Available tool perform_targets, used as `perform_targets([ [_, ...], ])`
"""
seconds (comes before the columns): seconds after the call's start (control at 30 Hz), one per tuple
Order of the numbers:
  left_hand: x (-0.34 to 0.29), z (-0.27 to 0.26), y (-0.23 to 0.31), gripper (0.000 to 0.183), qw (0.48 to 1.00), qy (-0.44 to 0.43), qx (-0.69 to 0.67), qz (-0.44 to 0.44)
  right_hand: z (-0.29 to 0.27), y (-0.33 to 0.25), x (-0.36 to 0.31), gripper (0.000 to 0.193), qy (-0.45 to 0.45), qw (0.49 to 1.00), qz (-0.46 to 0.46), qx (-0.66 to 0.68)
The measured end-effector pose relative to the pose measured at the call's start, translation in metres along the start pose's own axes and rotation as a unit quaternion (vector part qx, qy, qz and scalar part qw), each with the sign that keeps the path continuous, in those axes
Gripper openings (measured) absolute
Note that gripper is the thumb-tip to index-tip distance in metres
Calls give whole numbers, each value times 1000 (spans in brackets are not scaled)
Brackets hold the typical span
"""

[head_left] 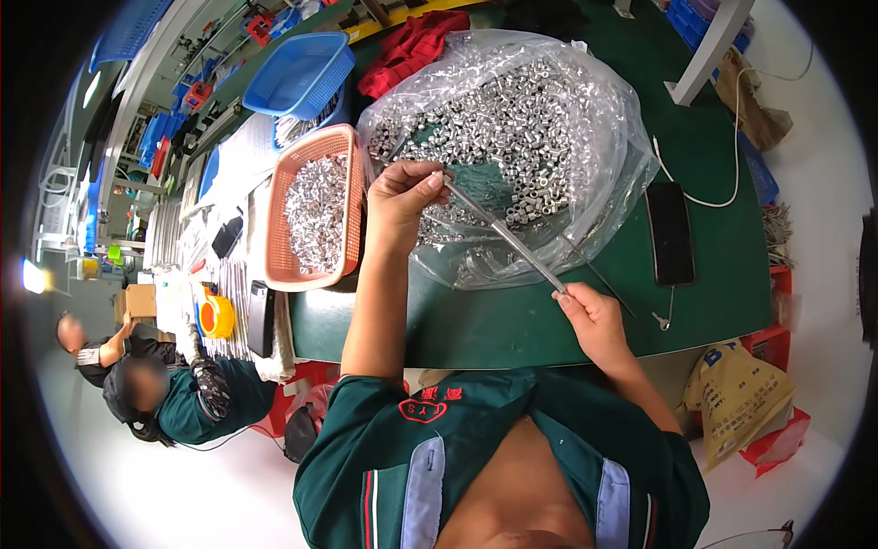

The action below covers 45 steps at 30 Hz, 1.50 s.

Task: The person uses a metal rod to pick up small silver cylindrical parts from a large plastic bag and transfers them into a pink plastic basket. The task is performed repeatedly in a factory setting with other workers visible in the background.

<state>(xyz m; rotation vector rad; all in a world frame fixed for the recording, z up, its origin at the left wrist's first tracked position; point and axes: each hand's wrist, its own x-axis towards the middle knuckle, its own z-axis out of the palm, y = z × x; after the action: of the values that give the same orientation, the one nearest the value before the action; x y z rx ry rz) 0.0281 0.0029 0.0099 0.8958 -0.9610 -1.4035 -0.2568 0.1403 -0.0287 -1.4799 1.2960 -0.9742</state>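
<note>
My left hand [407, 197] pinches the upper end of a slim silvery metal tube [505, 234], with a small fitting-like tip by the fingers. Around the tube's lower end close the fingers of my right hand [593, 318]. The tube slants down to the right over an open clear plastic bag [618, 114]. Spread in that bag are many small, shiny metal sleeves [485, 114]. A thin dark rod [599, 274] lies across the bag's near right edge. Beside my left forearm stands a pink plastic basket [274, 220] holding small metal pieces [317, 215].
A blue basket [311, 78] and red cloth [412, 46] lie at the back. On the green table [512, 334], a black phone [670, 233] rests at right near a white cable [736, 137]. Yellow tape [217, 317] sits left. Two people [206, 398] work at far left.
</note>
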Motion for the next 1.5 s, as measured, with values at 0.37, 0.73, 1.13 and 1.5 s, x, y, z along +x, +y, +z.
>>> perform_targets([
  [0.37, -4, -7, 4, 20, 998, -55, -9, -9, 3, 1, -2, 12, 8, 999, -24, -25],
  [0.73, -12, 28, -16, 28, 947, -191, 213, -144, -3, 5, 2, 16, 6, 996, 49, 80],
  [1.13, 58, 33, -53, 31, 778, -106, 595, 172, -11, 4, 3, 17, 19, 960, 141, 240],
  [1.5, 72, 32, -62, 15, 727, -135, 627, 245, -10, 6, 3, 19, 18, 970, 128, 207],
])
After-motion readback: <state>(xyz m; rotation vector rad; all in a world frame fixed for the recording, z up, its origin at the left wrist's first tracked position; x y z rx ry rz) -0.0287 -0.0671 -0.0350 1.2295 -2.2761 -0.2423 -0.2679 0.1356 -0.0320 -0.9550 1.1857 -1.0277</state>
